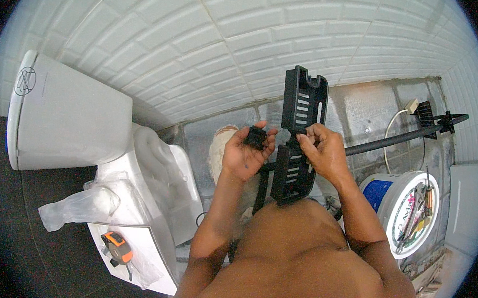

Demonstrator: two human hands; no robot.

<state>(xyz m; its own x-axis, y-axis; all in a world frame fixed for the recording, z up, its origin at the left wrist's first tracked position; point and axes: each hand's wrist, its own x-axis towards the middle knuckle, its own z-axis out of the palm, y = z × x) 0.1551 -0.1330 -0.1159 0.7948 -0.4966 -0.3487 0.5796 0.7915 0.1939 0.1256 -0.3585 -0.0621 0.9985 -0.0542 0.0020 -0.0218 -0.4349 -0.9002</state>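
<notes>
In my left hand [242, 159], turned palm up with its fingers curled, lies a small black plastic part [255, 138] whose exact kind I cannot make out. My right hand [325, 149] grips a black slotted plastic shelf [303, 101] at its narrow middle, thumb and fingers pinched round it. The shelf stands lengthwise in front of my belly, with one open compartment above the grip and another below. The small part is just left of the shelf, apart from it. A long black tube [388, 143] runs off to the right behind my right hand.
At left stands a white toilet with its cistern [76, 113]. Beside it, a white board [160, 248] bears an orange and black tape measure [118, 247] and clear plastic wrap [74, 212]. Right, a white bucket [391, 224] carries a screwdriver [429, 199]. A tiled wall [297, 28] rises ahead.
</notes>
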